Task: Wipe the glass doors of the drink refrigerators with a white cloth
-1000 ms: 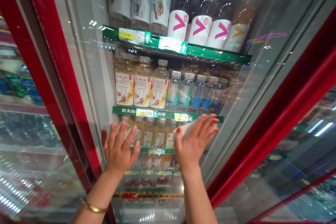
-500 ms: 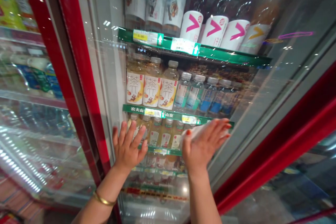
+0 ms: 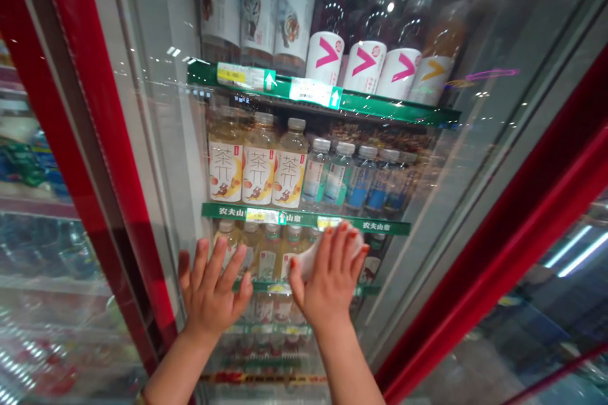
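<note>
My right hand (image 3: 330, 294) lies over a crumpled white cloth or paper wipe (image 3: 308, 261), holding it against the glass door (image 3: 489, 6) of a drinks fridge. The wipe shows between thumb and forefinger and beyond the fingertips; the rest is under the palm. Red polish colours the nails. To the left, my left hand (image 3: 211, 297) is open with its fingers spread and nothing in it. It is at the glass, though firm contact cannot be told. Behind both hands, bottles stand on a lower green-edged shelf (image 3: 380, 226).
Red door frames (image 3: 503, 240) run along both sides. Inside, tea bottles (image 3: 258, 168) with white labels stand on the middle shelf, and bottles with pink arrow-like marks (image 3: 363, 63) stand above. Another drinks case (image 3: 28, 215) is at the left.
My right hand has moved left across the glass with the wipe, and its fingers now point more upward. My left hand stays spread. The view has shifted slightly.
</note>
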`<move>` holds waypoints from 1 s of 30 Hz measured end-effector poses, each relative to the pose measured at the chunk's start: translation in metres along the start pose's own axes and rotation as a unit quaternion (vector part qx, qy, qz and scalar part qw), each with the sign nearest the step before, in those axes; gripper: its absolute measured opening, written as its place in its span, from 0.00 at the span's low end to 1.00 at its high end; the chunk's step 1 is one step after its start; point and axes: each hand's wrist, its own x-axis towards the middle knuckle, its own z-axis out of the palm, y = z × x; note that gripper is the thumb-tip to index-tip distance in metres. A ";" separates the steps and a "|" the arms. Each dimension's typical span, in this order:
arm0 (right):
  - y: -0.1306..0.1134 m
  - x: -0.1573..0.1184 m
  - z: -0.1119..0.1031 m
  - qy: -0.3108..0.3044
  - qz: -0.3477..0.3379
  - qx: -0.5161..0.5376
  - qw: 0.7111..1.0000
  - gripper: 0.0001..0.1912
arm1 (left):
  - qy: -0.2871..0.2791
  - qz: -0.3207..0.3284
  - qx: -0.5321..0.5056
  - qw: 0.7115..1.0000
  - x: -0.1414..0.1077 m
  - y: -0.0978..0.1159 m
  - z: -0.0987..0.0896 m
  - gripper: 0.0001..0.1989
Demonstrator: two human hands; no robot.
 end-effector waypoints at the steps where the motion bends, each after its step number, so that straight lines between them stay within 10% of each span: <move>1: -0.006 -0.016 0.002 -0.008 -0.043 -0.001 0.999 0.48 | 0.002 0.002 -0.001 1.000 0.000 0.000 0.000 0.43; 5: 0.040 -0.067 -0.002 -0.024 0.027 -0.039 0.999 0.47 | 0.001 0.010 0.000 1.000 0.001 -0.001 -0.001 0.43; 9: 0.077 -0.024 -0.011 0.015 0.201 -0.026 0.979 0.46 | 0.004 0.009 -0.004 1.000 0.001 0.000 -0.001 0.44; 13: 0.022 -0.001 -0.001 0.006 0.092 -0.001 0.996 0.48 | 0.002 -0.002 -0.012 1.000 0.001 0.001 -0.001 0.44; 17: 0.010 -0.064 0.007 -0.030 -0.016 -0.003 0.999 0.51 | 0.003 -0.002 -0.009 1.000 -0.001 -0.001 0.000 0.44; 20: 0.054 -0.075 0.001 -0.017 0.122 -0.027 0.992 0.48 | 0.003 0.004 -0.008 1.000 -0.002 -0.002 0.001 0.44; 23: 0.069 -0.026 -0.005 0.035 0.233 -0.021 0.972 0.45 | 0.005 0.005 -0.005 1.000 -0.002 -0.003 0.002 0.44; 26: 0.026 0.011 -0.002 0.030 0.114 -0.013 0.993 0.48 | 0.004 0.013 -0.008 1.000 0.000 -0.004 0.000 0.45; 30: -0.016 -0.033 0.003 -0.020 -0.095 0.014 0.995 0.48 | -0.003 0.013 -0.021 1.000 0.000 -0.005 -0.002 0.45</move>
